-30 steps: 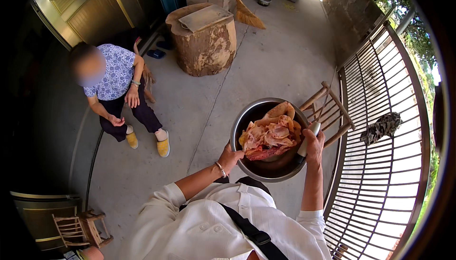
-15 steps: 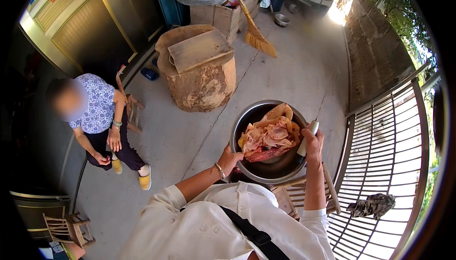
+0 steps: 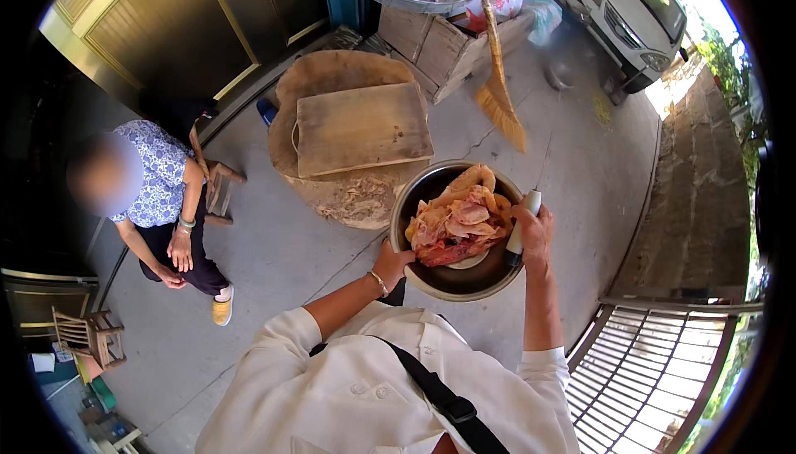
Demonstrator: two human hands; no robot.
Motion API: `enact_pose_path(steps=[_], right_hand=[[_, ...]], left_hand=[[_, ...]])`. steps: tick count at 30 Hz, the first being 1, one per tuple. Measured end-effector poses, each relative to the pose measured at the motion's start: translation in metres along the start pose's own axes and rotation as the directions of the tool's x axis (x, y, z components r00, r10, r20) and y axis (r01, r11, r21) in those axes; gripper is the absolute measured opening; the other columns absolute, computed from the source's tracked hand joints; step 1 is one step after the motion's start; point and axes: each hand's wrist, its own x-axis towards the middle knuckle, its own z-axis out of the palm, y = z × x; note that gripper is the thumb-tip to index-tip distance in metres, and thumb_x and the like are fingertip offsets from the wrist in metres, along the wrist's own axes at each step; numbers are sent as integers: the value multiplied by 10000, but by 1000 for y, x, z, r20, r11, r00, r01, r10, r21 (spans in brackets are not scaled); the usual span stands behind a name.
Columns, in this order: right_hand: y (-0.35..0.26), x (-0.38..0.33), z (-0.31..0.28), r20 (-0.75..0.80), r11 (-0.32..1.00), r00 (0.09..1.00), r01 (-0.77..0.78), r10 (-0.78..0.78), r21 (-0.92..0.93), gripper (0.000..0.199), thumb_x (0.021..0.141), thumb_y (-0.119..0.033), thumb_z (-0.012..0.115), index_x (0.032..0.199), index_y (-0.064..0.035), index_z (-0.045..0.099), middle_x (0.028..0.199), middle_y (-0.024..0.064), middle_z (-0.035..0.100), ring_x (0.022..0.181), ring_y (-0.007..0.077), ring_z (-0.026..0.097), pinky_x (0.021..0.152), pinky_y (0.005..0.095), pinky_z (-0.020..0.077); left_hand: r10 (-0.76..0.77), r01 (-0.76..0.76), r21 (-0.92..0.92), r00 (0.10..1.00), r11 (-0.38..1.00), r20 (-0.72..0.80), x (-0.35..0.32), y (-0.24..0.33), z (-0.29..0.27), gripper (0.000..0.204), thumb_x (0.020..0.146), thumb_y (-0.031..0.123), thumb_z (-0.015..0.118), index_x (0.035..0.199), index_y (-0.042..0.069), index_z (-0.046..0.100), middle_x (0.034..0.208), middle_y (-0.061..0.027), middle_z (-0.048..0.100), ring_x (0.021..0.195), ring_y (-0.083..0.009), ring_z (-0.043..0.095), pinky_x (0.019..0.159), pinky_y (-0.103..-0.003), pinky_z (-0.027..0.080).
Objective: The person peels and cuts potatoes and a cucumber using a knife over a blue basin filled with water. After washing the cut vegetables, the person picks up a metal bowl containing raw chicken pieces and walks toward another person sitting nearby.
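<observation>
A metal basin [image 3: 487, 281] is held out in front of me at waist height. In it lies raw, cut-up poultry [image 3: 461, 226], pale yellow skin with pink and red flesh. My left hand [image 3: 393, 263] is closed on the basin's left rim. At the right rim my right hand [image 3: 536, 237] is closed on both the basin and a white-handled tool [image 3: 531, 202]. The tool's lower end looks dark; I cannot make out its kind. Just beyond the basin, a rectangular wooden cutting board [image 3: 363, 131] rests on a thick tree stump [image 3: 352, 203].
A seated person [image 3: 162, 168] in a patterned top is at the left. A straw broom [image 3: 500, 106] leans by a wooden crate [image 3: 444, 52]; a metal bowl [image 3: 559, 75] lies beyond. A white car [image 3: 634, 19] stands far right, and a metal railing [image 3: 638, 363] runs near right.
I have moved forward with the basin and turned slightly, so the stump and cutting board are nearer. Both hands keep their hold. The seated person's hands have come closer together.
</observation>
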Motion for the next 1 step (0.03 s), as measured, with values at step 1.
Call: enact_pose_path(steps=[1], right_hand=[[28,10,12,1,999,1000,-27,27,-16,172,716,-140,592,840,-23,606,692,74,573,614,139,499,563,307,427]], left_hand=[[-35,35,22,999,999,-27,3,-10,-15,562,671,-53,538,1215,46,434,1021,-58,571,879,-173,589,707,-256,498]])
